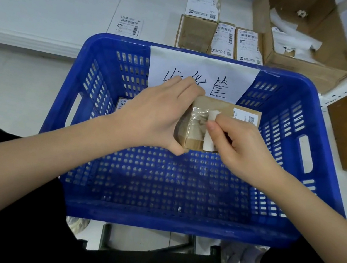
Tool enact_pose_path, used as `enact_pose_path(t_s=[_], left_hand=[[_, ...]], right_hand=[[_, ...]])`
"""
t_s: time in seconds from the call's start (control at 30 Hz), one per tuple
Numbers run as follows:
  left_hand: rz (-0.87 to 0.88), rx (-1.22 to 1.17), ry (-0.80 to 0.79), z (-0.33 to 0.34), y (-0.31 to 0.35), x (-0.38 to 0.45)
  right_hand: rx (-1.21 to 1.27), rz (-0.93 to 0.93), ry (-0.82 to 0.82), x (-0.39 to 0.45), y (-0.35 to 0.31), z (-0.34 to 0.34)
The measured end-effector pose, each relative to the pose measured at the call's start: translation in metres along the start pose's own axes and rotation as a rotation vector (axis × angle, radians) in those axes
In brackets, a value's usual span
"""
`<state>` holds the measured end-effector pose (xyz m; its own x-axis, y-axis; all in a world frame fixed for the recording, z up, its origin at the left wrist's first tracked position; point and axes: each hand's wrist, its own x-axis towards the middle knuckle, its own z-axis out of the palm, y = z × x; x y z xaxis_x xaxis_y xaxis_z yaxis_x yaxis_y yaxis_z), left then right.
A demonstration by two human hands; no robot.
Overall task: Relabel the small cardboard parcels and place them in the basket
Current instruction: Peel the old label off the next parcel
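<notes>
Taped brown parcel, its white label half peeled.

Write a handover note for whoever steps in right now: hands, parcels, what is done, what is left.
Left hand: grips the small parcel over the blue basket.
Right hand: pinches the half-peeled old label on that parcel.
Done: one labelled parcel lies in the basket, mostly hidden behind the left hand.
Left: finish peeling, stick on a new label; a loose label lies on the floor beyond the basket. Four more parcels wait there beside the open carton of torn paper.
</notes>
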<state>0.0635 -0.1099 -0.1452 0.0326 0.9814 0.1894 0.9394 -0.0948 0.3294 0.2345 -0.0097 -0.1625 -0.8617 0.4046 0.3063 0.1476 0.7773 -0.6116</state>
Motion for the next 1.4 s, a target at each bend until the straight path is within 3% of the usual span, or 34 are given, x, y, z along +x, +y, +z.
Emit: enact_pose_path(t_s=[0.43,0.6,0.87,1.1,1.4], left_hand=[[-0.027,-0.05,0.045,0.0,-0.003,0.002],[-0.052,-0.057,0.047,-0.003,0.002,0.0],[-0.124,0.285,-0.087,0.025,0.017,-0.008],[-0.209,0.315,-0.164,0.028,0.028,-0.016],[-0.123,0.369,-0.188,0.031,0.015,-0.011]], right_hand=[[0.243,0.115,0.037,-0.009,-0.001,-0.018],[0.206,0.106,0.001,-0.006,-0.002,-0.023],[0.235,0.171,-0.126,-0.005,-0.006,-0.001],[0.233,0.203,-0.193,-0.007,-0.005,0.01],[0.183,0.146,-0.196,-0.006,-0.011,0.015]])
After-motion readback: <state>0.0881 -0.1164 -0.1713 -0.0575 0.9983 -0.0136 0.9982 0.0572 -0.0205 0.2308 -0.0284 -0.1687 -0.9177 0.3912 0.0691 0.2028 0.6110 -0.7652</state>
